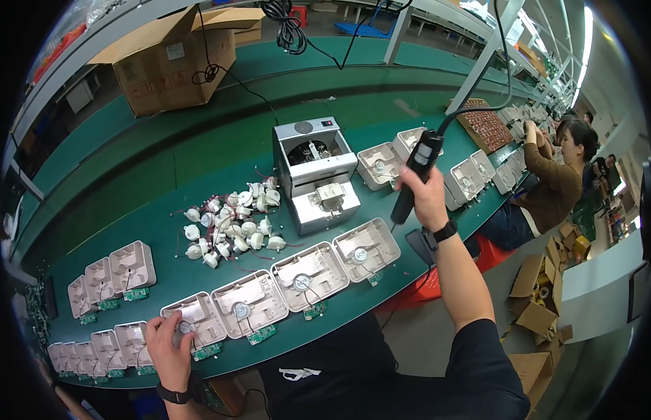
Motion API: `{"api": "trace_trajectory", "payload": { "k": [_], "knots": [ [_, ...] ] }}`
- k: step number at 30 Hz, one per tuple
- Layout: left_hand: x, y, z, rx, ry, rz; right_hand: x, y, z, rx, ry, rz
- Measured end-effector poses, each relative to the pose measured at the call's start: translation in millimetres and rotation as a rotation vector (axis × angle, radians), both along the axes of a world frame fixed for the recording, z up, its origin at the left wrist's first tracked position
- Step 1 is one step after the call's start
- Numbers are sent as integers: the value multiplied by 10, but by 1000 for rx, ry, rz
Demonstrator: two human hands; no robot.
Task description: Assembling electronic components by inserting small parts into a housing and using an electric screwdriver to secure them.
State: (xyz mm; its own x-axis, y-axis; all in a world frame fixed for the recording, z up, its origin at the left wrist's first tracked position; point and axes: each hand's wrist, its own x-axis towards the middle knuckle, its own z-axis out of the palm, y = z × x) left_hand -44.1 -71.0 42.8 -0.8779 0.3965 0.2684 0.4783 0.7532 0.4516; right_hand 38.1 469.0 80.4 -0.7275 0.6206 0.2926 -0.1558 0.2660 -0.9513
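My right hand (427, 199) is wrapped round a black electric screwdriver (418, 168), raised with its bit pointing down. The bit is close to the right end of a row of open white plastic housings. My left hand (170, 350) is at the left side of one white plastic housing (208, 316) in that row, thumb and fingers bent over its edge; part of the housing is hidden. Inside it a round metal disc (187, 327) shows near my fingertips. A green circuit board (207, 351) hangs by wires at its front edge. Similar housings (250, 302) stand beside it.
A metal screw feeder machine (315, 175) stands mid-bench. Left of it lies a heap of white round parts (234, 227) with wires. More housings (131, 262) are at left. The screwdriver's cable (504, 94) runs overhead. A person (560, 175) works at the right; a cardboard box (168, 70) sits behind.
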Motion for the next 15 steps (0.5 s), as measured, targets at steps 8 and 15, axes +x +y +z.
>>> {"api": "trace_trajectory", "payload": {
  "k": [8,15],
  "knots": [
    [73,82,12,41,-56,14,-244,-445,777,-44,329,184],
    [90,215,-29,47,-26,-13,-610,-1016,911,-31,295,255]
  ]
}}
